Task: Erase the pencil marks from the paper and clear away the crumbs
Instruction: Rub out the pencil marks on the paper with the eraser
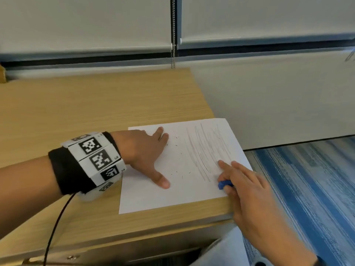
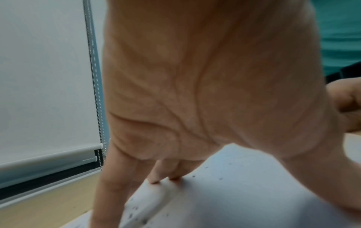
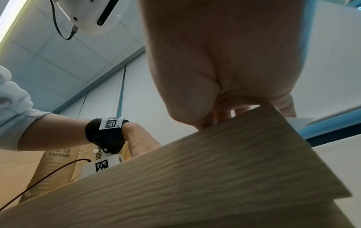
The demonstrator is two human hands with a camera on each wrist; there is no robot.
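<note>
A white sheet of paper (image 1: 178,189) lies at the right front corner of the wooden desk (image 1: 76,104). Grey pencil scribbles (image 1: 207,150) cover its right half, and several dark eraser crumbs (image 1: 179,167) dot the middle. My left hand (image 1: 146,152) presses flat on the paper's left part with fingers and thumb spread; the left wrist view shows its fingertips (image 2: 156,180) on the paper (image 2: 224,200) among crumbs. My right hand (image 1: 244,181) holds a blue eraser (image 1: 224,184) against the paper's lower right, index finger stretched onto the scribbles.
The desk's right edge (image 1: 230,214) runs just beside the paper, with blue striped carpet (image 1: 307,189) below. A roller blind and its bead chain (image 1: 173,35) hang behind the desk. In the right wrist view, cardboard boxes marked TISSUE (image 3: 58,154) stand at the left.
</note>
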